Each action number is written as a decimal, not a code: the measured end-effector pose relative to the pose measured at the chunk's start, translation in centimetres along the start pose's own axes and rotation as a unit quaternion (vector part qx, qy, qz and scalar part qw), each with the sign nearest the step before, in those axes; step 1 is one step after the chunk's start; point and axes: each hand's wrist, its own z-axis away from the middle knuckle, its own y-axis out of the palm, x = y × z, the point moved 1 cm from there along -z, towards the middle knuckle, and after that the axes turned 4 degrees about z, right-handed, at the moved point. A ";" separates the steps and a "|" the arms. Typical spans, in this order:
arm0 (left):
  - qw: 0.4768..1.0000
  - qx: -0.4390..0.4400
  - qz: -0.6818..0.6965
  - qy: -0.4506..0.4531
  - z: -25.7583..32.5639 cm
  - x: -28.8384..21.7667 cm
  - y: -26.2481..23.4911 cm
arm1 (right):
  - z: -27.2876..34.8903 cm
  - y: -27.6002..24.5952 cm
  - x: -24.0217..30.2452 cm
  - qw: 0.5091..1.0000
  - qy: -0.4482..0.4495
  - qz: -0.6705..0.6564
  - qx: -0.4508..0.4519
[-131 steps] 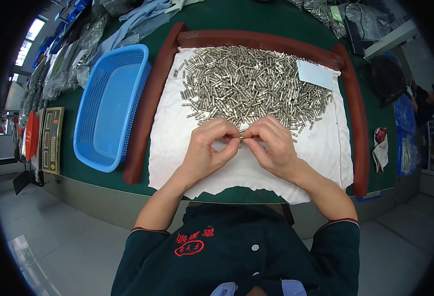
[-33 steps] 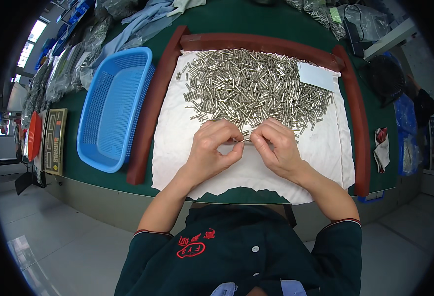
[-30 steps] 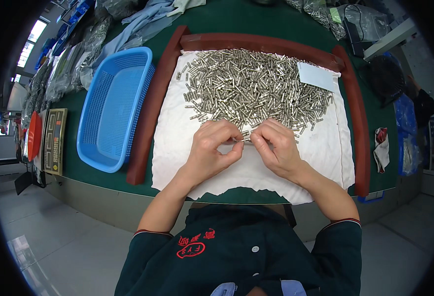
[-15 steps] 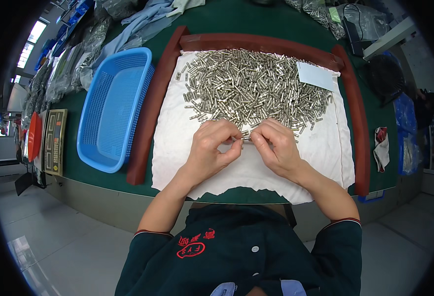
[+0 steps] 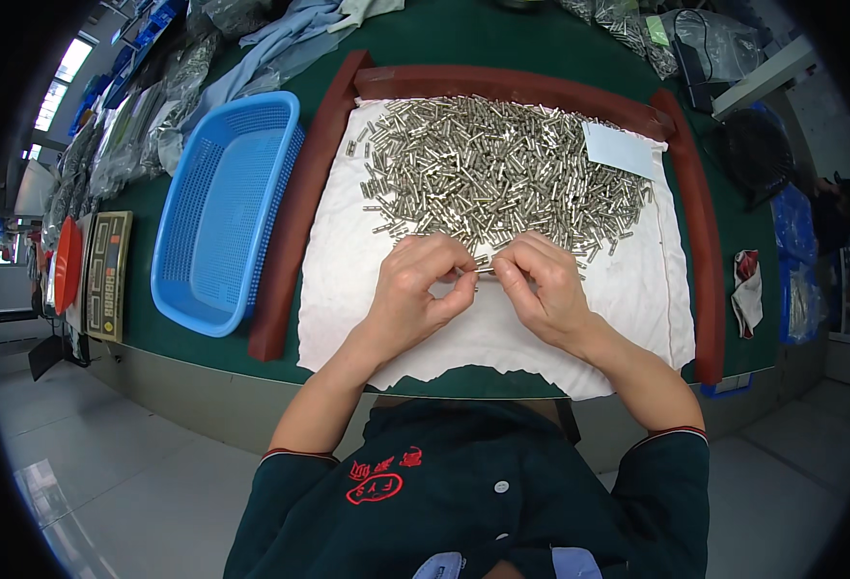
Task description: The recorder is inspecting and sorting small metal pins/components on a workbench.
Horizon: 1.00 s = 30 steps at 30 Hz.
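Observation:
My left hand [image 5: 419,289] and my right hand [image 5: 543,291] meet at the near edge of a big heap of small silvery metal pins [image 5: 483,169]. The fingertips of both are pinched together on a small metal pin [image 5: 484,271] between them, mostly hidden by the fingers. Under the heap and my hands lies a white cloth [image 5: 348,280]. A pale card [image 5: 619,151] rests on the heap's right side.
A reddish-brown wooden frame [image 5: 512,77] borders the cloth at the back and both sides. Left of it stands a blue plastic basket [image 5: 217,207], with a calculator-like device [image 5: 109,275] farther left. Plastic bags [image 5: 169,106] lie back left. A crumpled red-and-white cloth [image 5: 747,292] is at right.
Almost nothing differs: both hands stay in place, pinched on the small pin. At the far right edge, a person in the background has shifted slightly.

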 end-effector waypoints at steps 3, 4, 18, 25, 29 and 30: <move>1.000 0.001 0.000 -0.012 0.1 -0.3 -0.3 | -0.1 0.0 0.1 1.000 -0.002 -0.004 -0.006; 1.000 0.001 -0.002 -0.013 0.1 -0.3 -0.5 | -0.1 0.0 0.2 1.000 -0.004 -0.008 -0.011; 0.868 -0.318 -0.370 -0.087 6.9 -2.4 -13.2 | 0.0 0.5 0.1 0.997 -0.053 0.042 -0.024; 0.871 -0.310 -0.371 -0.089 6.3 -2.4 -11.3 | 0.0 1.1 0.0 0.990 -0.103 0.092 -0.010; 0.962 -0.128 -0.237 -0.049 4.6 -2.4 -6.4 | 0.4 0.9 0.0 0.983 -0.112 0.142 0.024; 0.974 -0.075 -0.212 -0.016 4.2 -2.4 -5.1 | 0.5 1.0 0.1 0.981 -0.106 0.158 0.036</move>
